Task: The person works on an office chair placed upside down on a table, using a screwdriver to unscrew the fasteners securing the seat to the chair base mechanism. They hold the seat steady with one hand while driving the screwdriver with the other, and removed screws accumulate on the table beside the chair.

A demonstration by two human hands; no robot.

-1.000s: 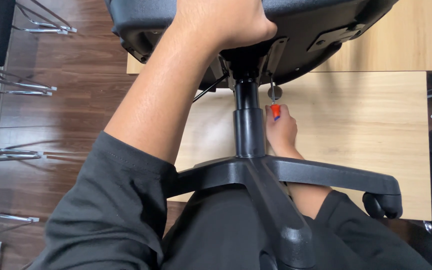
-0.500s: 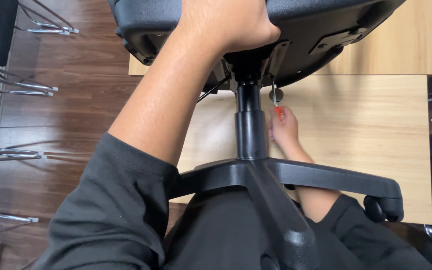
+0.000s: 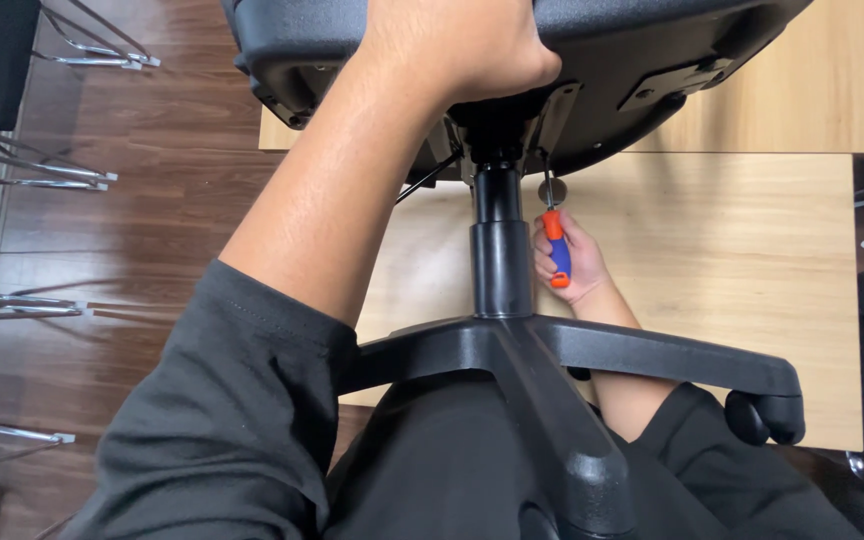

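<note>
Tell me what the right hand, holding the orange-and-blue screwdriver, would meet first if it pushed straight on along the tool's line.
The right hand aims the orange-and-blue screwdriver up at the black office chair's seat underside; its metal mechanism plate beside the black gas column probably comes first, though depth is unclear.

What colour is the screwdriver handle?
Orange and blue, seen in the head view: the screwdriver handle in the right hand.
</note>
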